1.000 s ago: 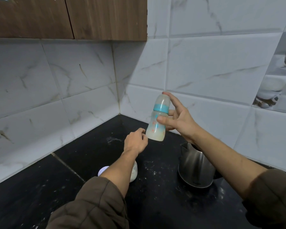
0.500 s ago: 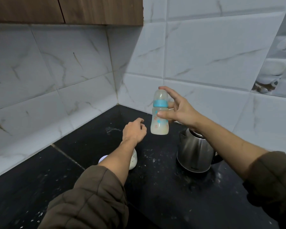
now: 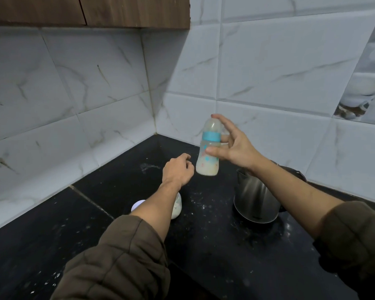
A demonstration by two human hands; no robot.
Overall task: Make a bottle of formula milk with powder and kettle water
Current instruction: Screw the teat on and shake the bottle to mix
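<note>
**Above the dark table, a capped bottle held in a light pinch**

Over the black table (image 3: 204, 256), the right hand (image 3: 236, 150) holds the bottle (image 3: 209, 151) upright in the air, thumb against its front, forefinger arched over the cap and the other fingers behind. The bottle is closed with its teal collar and shows pale milk pooled in the bottom. The left hand (image 3: 177, 171) hovers just beside the bottle's base, fingers loosely curled and holding nothing.

That grip looks thin to me. If the bottle is shaken hard, it could slip out and drop onto the table, or knock the steel kettle (image 3: 257, 200) standing directly beneath the right wrist. A collar not screwed tight would spit milk on a shake; I cannot tell how tight it is.

Under the left forearm sits the powder jar (image 3: 177, 207), partly hidden; a lowered elbow could tip it.

For room, the tiled corner closes in behind and to the left, and the wooden cupboard (image 3: 89, 11) hangs overhead. The open space lies toward the person, where the table is bare save scattered white specks.
</note>
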